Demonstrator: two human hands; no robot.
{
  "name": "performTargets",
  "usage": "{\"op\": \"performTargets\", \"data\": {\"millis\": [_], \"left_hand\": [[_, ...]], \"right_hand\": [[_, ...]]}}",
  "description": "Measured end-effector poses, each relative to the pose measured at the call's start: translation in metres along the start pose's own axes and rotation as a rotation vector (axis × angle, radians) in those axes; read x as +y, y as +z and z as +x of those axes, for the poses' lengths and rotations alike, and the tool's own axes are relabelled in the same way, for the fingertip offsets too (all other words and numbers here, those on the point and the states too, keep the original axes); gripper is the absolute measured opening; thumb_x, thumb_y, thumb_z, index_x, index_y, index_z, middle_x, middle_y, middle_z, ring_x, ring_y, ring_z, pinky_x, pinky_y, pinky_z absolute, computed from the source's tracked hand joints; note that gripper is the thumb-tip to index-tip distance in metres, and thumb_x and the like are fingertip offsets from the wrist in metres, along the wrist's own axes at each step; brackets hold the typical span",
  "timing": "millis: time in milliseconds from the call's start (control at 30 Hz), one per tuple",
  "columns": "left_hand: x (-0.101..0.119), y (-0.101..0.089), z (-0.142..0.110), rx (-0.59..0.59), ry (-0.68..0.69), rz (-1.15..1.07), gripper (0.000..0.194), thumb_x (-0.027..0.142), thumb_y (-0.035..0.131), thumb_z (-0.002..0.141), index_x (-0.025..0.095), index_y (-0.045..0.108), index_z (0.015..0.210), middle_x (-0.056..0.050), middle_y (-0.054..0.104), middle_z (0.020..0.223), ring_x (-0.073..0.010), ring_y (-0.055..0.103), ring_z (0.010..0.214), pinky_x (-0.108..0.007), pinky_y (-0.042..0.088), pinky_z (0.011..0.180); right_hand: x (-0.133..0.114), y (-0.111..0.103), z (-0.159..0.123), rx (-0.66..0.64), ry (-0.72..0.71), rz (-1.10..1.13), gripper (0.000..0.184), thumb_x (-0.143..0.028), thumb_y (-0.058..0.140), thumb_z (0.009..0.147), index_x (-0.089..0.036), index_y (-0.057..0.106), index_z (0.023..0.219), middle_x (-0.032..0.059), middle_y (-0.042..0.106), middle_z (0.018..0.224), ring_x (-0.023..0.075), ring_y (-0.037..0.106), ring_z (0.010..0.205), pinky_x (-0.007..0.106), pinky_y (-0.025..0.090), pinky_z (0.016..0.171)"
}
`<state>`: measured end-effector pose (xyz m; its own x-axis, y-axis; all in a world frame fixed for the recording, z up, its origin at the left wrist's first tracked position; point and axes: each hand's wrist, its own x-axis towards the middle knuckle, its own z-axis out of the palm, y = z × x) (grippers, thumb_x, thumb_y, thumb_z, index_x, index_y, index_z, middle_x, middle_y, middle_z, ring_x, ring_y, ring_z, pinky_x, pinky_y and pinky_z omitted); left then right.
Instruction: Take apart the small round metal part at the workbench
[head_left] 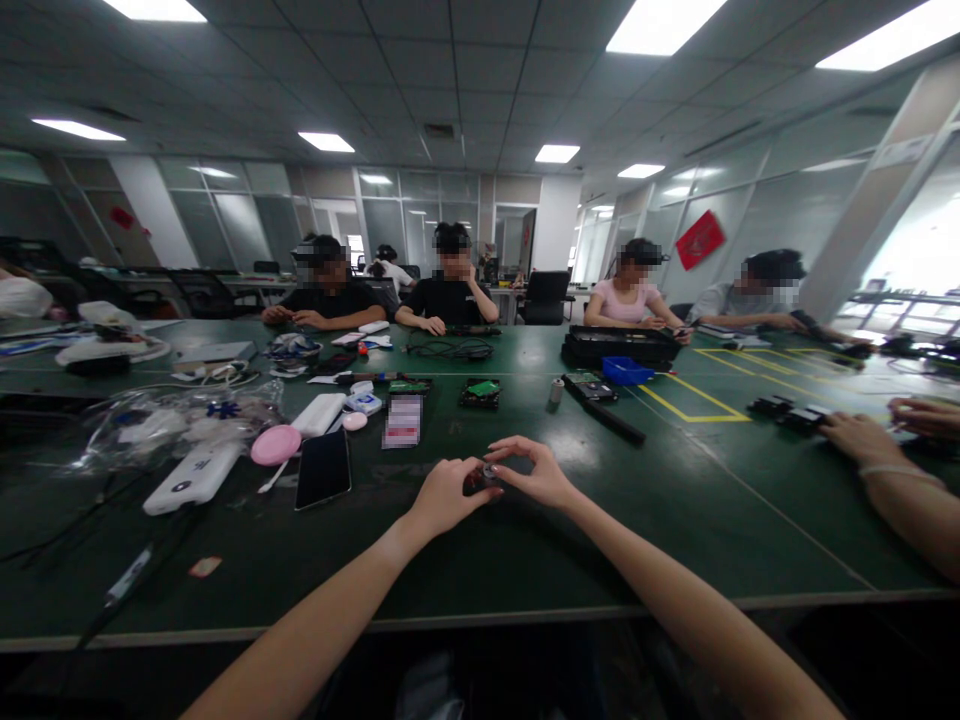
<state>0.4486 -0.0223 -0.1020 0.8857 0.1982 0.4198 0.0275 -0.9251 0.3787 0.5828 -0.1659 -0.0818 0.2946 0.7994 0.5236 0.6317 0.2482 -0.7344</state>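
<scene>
Over the green table my left hand (448, 494) is closed, with thumb and fingers curved round a small dark part with a grey round top (488, 471). My right hand (537, 472) meets it from the other side, and its bent thumb and fingertips touch the part's top. Fingers cover most of the part, so its kind does not show. Beyond the hands lies a hard drive with a green board (480, 392). Further right, a small silver cylinder (556, 390) stands upright beside another opened drive (591, 387).
On the left are a black phone (324, 470), a pink round lid (275, 445), a white device (193, 478) and plastic bags. A blue tray (627, 371) and a black bar (613, 422) lie right of centre. A co-worker's hands (862, 440) work at the right; others sit opposite.
</scene>
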Motion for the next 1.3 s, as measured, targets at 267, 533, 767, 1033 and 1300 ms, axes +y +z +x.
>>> {"op": "performTargets", "data": {"millis": [267, 533, 767, 1033, 1300], "left_hand": [[-0.0008, 0.0020, 0.0006, 0.003, -0.002, 0.026, 0.034, 0.053, 0.062, 0.079, 0.022, 0.063, 0.090, -0.003, 0.066, 0.081, -0.0214, 0.060, 0.075, -0.029, 0.041, 0.067], [-0.0011, 0.0027, 0.0004, 0.000, -0.011, 0.033, 0.036, 0.054, 0.061, 0.079, 0.021, 0.063, 0.092, -0.003, 0.067, 0.082, -0.0215, 0.060, 0.076, -0.029, 0.041, 0.068], [-0.0007, 0.0015, 0.0000, 0.009, 0.001, 0.009, 0.034, 0.052, 0.062, 0.079, 0.022, 0.063, 0.095, -0.003, 0.066, 0.081, -0.0213, 0.060, 0.075, -0.029, 0.041, 0.066], [0.0006, -0.0008, -0.0004, -0.007, 0.008, -0.011, 0.032, 0.051, 0.062, 0.080, 0.022, 0.064, 0.095, -0.003, 0.066, 0.082, -0.0207, 0.060, 0.075, -0.029, 0.040, 0.067], [-0.0009, 0.0005, -0.0002, -0.007, 0.005, -0.016, 0.034, 0.053, 0.061, 0.080, 0.022, 0.063, 0.093, -0.002, 0.066, 0.081, -0.0206, 0.060, 0.076, -0.028, 0.040, 0.069]], "right_hand": [[-0.0014, 0.0044, -0.0004, -0.041, 0.047, 0.052, 0.041, -0.030, 0.067, 0.078, -0.020, 0.060, 0.117, 0.0075, 0.071, 0.101, 0.0227, 0.067, 0.096, 0.042, 0.050, 0.091], [0.0021, 0.0075, 0.0004, -0.018, 0.041, 0.023, 0.038, -0.031, 0.067, 0.078, -0.020, 0.063, 0.114, 0.0067, 0.072, 0.097, 0.0221, 0.068, 0.093, 0.040, 0.052, 0.088], [0.0030, 0.0057, -0.0003, 0.002, 0.038, 0.003, 0.040, -0.026, 0.071, 0.073, -0.019, 0.064, 0.111, 0.0056, 0.073, 0.090, 0.0215, 0.069, 0.088, 0.037, 0.052, 0.085], [0.0013, 0.0053, 0.0001, 0.037, 0.088, 0.062, 0.041, -0.032, 0.076, 0.067, -0.016, 0.065, 0.103, 0.0050, 0.072, 0.082, 0.0208, 0.069, 0.080, 0.037, 0.054, 0.081], [0.0009, 0.0058, 0.0002, 0.059, 0.137, 0.095, 0.043, -0.034, 0.079, 0.063, -0.014, 0.065, 0.100, 0.0047, 0.072, 0.078, 0.0208, 0.070, 0.077, 0.037, 0.055, 0.079]]}}
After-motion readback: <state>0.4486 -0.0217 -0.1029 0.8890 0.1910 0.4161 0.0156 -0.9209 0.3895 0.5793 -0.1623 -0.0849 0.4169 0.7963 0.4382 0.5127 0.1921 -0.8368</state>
